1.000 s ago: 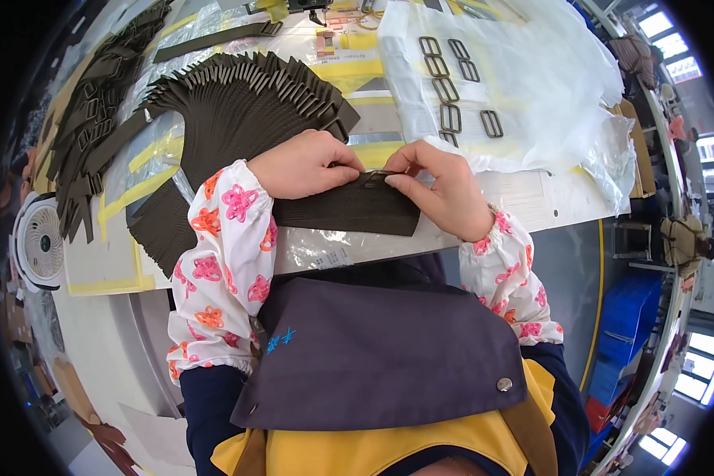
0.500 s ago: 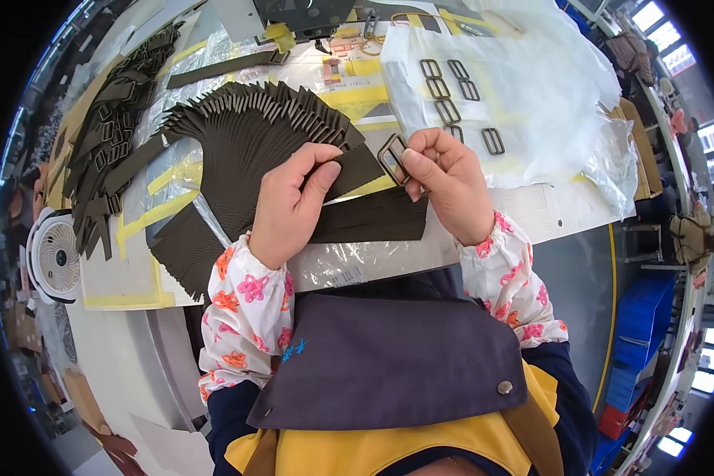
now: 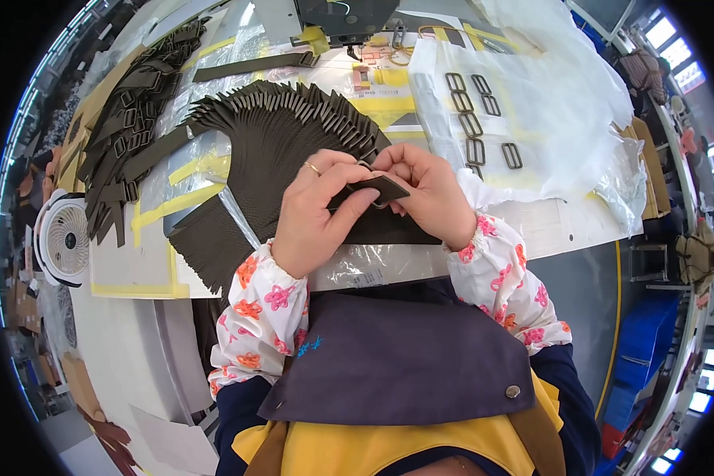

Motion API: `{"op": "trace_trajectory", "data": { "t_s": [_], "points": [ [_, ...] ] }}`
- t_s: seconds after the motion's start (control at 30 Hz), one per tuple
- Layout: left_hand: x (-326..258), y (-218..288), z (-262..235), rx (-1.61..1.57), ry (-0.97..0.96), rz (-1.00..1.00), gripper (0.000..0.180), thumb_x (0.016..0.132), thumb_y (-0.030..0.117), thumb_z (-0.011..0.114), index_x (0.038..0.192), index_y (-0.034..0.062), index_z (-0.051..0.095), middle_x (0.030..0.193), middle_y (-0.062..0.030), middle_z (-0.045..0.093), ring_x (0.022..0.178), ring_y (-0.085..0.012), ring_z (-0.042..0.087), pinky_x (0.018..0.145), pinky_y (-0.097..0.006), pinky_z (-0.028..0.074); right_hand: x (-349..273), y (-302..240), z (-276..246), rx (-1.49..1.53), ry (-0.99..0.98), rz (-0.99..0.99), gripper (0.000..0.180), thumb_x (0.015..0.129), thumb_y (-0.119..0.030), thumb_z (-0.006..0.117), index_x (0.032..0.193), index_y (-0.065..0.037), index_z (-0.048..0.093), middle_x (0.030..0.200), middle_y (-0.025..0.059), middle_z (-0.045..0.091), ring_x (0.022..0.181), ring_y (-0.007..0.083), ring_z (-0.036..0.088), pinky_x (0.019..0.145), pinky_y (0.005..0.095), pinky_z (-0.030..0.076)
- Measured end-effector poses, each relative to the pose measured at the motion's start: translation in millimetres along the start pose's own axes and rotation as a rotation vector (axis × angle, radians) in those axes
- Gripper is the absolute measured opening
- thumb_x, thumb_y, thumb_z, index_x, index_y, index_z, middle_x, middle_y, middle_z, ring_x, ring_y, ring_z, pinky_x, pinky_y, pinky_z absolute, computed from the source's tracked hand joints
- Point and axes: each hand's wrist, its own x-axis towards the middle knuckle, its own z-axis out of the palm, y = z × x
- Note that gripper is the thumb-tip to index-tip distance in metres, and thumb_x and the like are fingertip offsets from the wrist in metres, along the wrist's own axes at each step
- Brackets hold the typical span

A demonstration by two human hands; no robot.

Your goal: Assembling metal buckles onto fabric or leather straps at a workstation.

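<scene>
We see the left hand and right hand closed together on one dark strap, pinched between the fingertips of both, its long axis running across from one hand to the other. A metal buckle sits at the strap's end between the thumbs, equally near each hand. Beyond the hands fans a stack of straps on the worktop; spare buckles lie beyond the right hand on clear plastic.

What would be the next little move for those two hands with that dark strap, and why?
Probably pulling the strap end further through the metal buckle. Both the left hand and right hand pinch the strap where its end is folded at the buckle, and a pile of straps already fitted with buckles lies at the left.
</scene>
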Motion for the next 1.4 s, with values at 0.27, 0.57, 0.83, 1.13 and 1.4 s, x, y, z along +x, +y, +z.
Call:
{"op": "trace_trajectory", "data": {
  "t_s": [0.27,0.57,0.83,1.13,1.4],
  "points": [
    [-17.3,-3.8,-15.0,-0.065,0.038,-0.222,0.009,0.078,0.006,0.060,0.082,0.0003,0.056,0.064,-0.0043,0.053,0.055,-0.0127,0.047,0.053,-0.023,0.039,27.9,20.5,10.1,-0.393,-0.036,-0.219,0.012,0.079,-0.010,0.058,0.077,0.001,0.052,0.061,0.0028,0.055,0.053,0.0091,0.054,0.048,0.0235,0.042],
    [-22.6,-16.3,-18.0,0.116,0.041,-0.394,0.008,0.077,0.005,0.059,0.078,-0.0005,0.053,0.062,-0.0070,0.054,0.051,-0.0119,0.049,0.049,-0.024,0.040,16.8,20.0,26.2,-0.287,-0.121,-0.104,0.013,0.080,-0.007,0.057,0.077,0.000,0.048,0.063,0.0016,0.051,0.053,0.0067,0.051,0.047,0.0198,0.041],
    [-16.5,-9.4,-8.5,-0.418,0.020,-0.472,0.013,0.080,0.008,0.059,0.089,-0.0013,0.056,0.073,-0.0029,0.056,0.060,-0.0053,0.052,0.053,-0.020,0.042,4.6,-6.7,0.2,-0.119,-0.056,-0.102,0.007,0.080,-0.004,0.057,0.083,0.000,0.051,0.066,0.0007,0.053,0.053,0.0046,0.049,0.047,0.0189,0.040],
    [7.4,-17.5,20.6,0.073,0.134,-0.128,0.015,0.076,-0.002,0.056,0.090,0.0010,0.058,0.079,-0.0072,0.058,0.064,-0.0160,0.058,0.056,-0.024,0.045,-14.4,-6.4,-124.3,-1.099,0.454,-0.295,0.021,0.074,-0.016,0.063,0.087,-0.001,0.054,0.070,0.0106,0.059,0.059,0.0246,0.057,0.055,0.0320,0.045],
    [-7.9,-19.2,36.6,0.362,-0.283,-0.045,0.013,0.078,0.013,0.056,0.085,0.0030,0.061,0.077,-0.0097,0.059,0.070,-0.0263,0.057,0.061,-0.033,0.045,-22.5,16.9,-159.2,-1.556,0.442,0.039,0.018,0.070,-0.018,0.058,0.075,-0.001,0.056,0.072,0.0127,0.059,0.067,0.0311,0.058,0.061,0.0384,0.046]
  ]
}}
